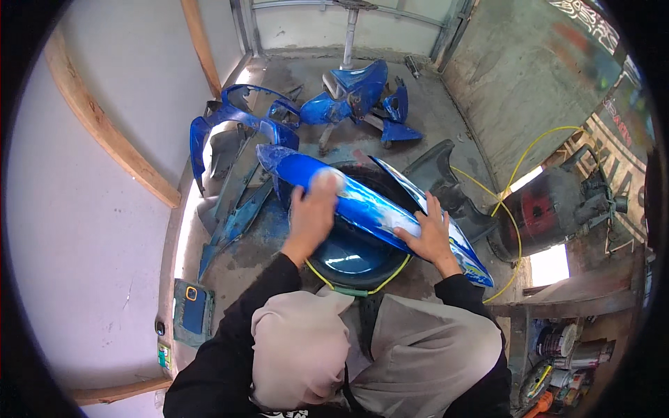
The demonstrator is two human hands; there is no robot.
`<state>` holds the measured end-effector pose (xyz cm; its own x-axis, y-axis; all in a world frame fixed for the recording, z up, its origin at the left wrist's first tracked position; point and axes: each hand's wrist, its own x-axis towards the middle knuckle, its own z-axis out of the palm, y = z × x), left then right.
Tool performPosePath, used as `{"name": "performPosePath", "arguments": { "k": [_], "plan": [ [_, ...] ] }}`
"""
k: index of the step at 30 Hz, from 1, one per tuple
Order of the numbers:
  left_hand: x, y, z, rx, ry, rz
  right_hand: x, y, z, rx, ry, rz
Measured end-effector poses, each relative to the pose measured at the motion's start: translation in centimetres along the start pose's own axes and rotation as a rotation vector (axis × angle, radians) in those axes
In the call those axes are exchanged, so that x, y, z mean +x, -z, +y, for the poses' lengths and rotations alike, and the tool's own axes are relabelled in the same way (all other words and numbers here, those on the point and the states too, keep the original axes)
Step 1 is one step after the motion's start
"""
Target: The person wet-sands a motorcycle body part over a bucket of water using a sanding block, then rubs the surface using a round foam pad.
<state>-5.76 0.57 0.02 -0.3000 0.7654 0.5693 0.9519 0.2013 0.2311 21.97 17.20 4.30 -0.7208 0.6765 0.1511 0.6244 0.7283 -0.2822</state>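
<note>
A long blue and white motorcycle body panel (366, 207) lies slantwise over a dark round basin (352, 261). My left hand (313, 217) presses on the panel's upper face, its fingertips smeared by motion. Something whitish shows at those fingertips, too blurred to name. Toward the panel's right end, my right hand (428, 240) grips it, thumb on the near face and fingers over the far side. A second blue and white strip (468, 252) runs past that hand; whether it joins the panel, I cannot tell.
Blue fairing parts (355, 94) and a blue frame-like cover (261, 125) lie beyond the basin. A black plastic part (453, 184) and a dark tank-shaped machine (540, 212) with a yellow hose (519, 237) stand right. A phone (194, 311) lies left; cans (557, 341) fill a shelf.
</note>
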Motion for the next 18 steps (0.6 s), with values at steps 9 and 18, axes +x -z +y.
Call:
{"name": "performPosePath", "arguments": {
  "k": [9, 18],
  "plan": [
    [-0.1, -0.1, 1.2, 0.102, -0.044, -0.014, 0.1, -0.4, -0.2, 0.011, 0.010, 0.024],
    [1.7, 0.4, -6.4, -0.046, 0.352, -0.009, 0.2, -0.3, -0.4, -0.006, 0.021, 0.014]
  ]
}}
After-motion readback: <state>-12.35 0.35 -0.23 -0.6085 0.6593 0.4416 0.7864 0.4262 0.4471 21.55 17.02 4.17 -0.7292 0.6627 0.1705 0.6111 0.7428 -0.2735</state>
